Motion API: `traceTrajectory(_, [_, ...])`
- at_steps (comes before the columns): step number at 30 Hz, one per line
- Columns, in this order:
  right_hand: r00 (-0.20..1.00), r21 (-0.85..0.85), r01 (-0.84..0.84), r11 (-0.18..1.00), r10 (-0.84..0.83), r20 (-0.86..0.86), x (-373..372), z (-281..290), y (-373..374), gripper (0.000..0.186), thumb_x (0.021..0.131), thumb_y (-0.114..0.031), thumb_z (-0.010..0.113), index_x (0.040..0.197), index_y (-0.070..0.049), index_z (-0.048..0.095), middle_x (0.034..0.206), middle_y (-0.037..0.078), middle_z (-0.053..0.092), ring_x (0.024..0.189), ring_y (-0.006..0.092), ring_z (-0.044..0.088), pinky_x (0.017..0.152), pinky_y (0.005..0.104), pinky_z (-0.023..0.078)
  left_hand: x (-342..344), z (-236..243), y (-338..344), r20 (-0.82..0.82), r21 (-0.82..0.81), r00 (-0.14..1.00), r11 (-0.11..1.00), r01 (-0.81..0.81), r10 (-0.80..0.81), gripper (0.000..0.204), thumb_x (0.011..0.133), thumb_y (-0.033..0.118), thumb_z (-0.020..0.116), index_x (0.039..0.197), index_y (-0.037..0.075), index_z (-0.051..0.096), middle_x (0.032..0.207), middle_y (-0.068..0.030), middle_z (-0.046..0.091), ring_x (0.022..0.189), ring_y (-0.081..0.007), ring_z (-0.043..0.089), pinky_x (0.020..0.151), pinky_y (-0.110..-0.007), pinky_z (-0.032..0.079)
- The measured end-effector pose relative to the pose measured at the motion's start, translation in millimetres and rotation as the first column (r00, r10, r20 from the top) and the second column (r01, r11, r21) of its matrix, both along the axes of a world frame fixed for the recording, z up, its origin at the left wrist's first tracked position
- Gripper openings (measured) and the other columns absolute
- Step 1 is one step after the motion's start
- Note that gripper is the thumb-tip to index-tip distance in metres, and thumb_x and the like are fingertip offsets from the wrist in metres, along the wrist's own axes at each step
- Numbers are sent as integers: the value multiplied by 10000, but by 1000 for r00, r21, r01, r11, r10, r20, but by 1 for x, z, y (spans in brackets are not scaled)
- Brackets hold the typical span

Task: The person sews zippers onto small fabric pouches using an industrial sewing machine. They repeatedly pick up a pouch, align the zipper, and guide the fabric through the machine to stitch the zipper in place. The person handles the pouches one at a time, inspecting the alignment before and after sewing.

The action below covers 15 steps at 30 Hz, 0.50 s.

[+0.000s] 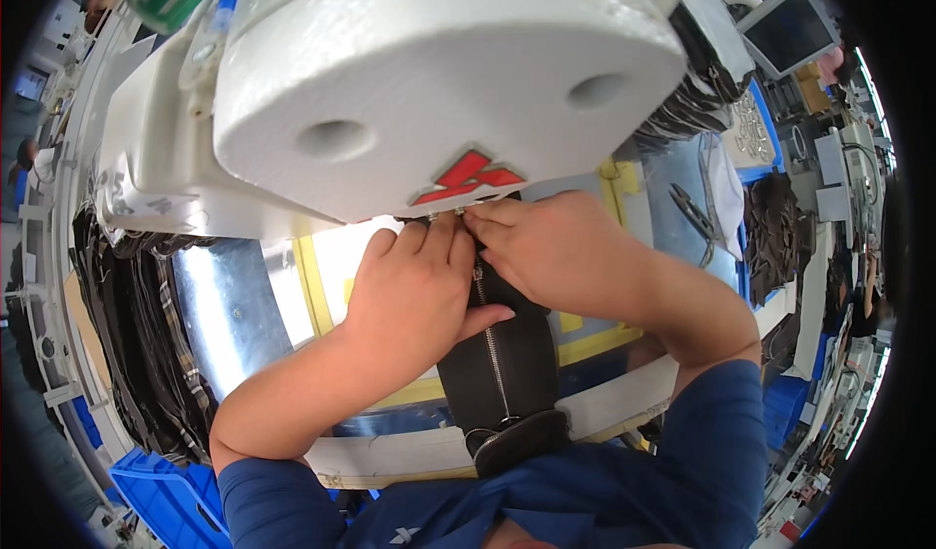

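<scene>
A black fabric piece with a metal zipper [494, 364] runs lengthwise from under the white sewing machine head [439, 100] toward my body, its near end folded over. My left hand [414, 286] rests on its left side, fingers bent down onto the cloth just below the machine head, thumb stretched out across the zipper. From the right, my right hand [546, 247] has its fingertips pressed together at the cloth close to the left fingertips. The zipper pull [478, 274] lies between the hands. The machine head hides the needle area.
Stacked dark garment pieces [136, 344] hang at the left edge. Scissors [692, 213] lie on the right side of the table beside a white cloth [721, 193]. A blue tray [751, 130] with small metal parts and dark fabric pieces [775, 232] stand farther right. A blue crate [171, 490] sits lower left.
</scene>
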State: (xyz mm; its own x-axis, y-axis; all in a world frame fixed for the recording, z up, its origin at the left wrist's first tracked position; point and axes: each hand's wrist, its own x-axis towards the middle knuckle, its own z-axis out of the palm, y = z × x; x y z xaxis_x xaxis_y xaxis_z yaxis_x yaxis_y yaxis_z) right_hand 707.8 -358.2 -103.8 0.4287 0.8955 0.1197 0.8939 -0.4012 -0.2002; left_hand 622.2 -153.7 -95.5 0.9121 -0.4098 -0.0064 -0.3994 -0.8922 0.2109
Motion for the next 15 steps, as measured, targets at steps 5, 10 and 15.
traceTrajectory(5, [997, -48, 7, 999, -10, -71, 1, 5, 2, 338, 976, -209, 662, 1242, -22, 755, 1257, 81, 771, 1091, 182, 755, 776, 370, 633, -1, 0, 0, 19, 8, 1000, 1000, -6, 6, 939, 777, 693, 805, 1296, -71, 634, 1418, -253, 648, 1107, -352, 675, 944, -439, 490])
traceTrajectory(10, [995, -187, 42, 982, -59, -85, 3, 8, -5, 337, 979, -214, 644, 1229, -18, 756, 1313, 106, 745, 1082, 227, 760, 782, 382, 636, -1, -3, -1, 36, -61, 998, 996, 61, -59, 1028, 770, 669, 819, 1433, -82, 585, 1514, -265, 588, 1303, -413, 602, 1120, -501, 419])
traceTrajectory(15, [979, -174, 55, 983, -87, -183, -3, 17, -46, 277, 1005, -243, 648, 1155, -42, 766, 1282, 92, 735, 1025, 304, 759, 842, 435, 626, -3, -20, -16, 94, -54, 984, 987, 154, -148, 998, 831, 650, 772, 1470, -83, 548, 1570, -275, 532, 1405, -437, 533, 1175, -547, 372])
